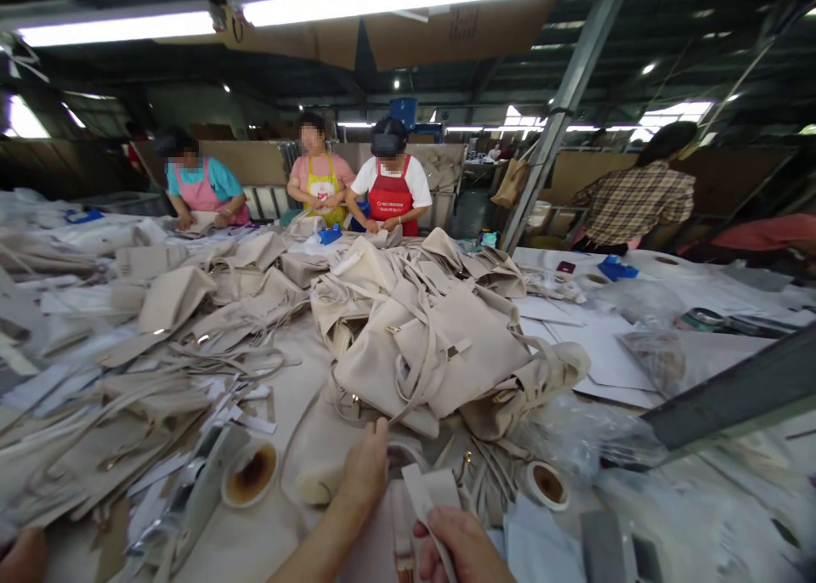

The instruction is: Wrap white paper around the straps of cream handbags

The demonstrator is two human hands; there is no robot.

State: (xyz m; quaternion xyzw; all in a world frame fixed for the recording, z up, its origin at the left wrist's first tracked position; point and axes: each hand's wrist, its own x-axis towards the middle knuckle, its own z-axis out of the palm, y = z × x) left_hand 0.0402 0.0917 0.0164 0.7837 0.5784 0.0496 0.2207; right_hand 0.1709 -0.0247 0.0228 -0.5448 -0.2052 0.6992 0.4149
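My left hand (363, 472) reaches forward at the bottom middle, its fingers curled over a rolled cream piece of bag material (319, 483) lying on the table. My right hand (462, 542) sits below it at the frame's bottom edge, pinching a narrow pale strip (426, 491) that stands up between the fingers. Just beyond both hands rises a heap of cream handbags (439, 345) with straps and metal fittings.
A small bowl of brown glue (250, 474) stands left of my hands, another small pot (548, 484) to the right. Piles of cut cream pieces (127, 379) cover the left. Clear plastic bags (574, 434) and white sheets (599, 345) lie right. Several people (390, 183) work at the far side.
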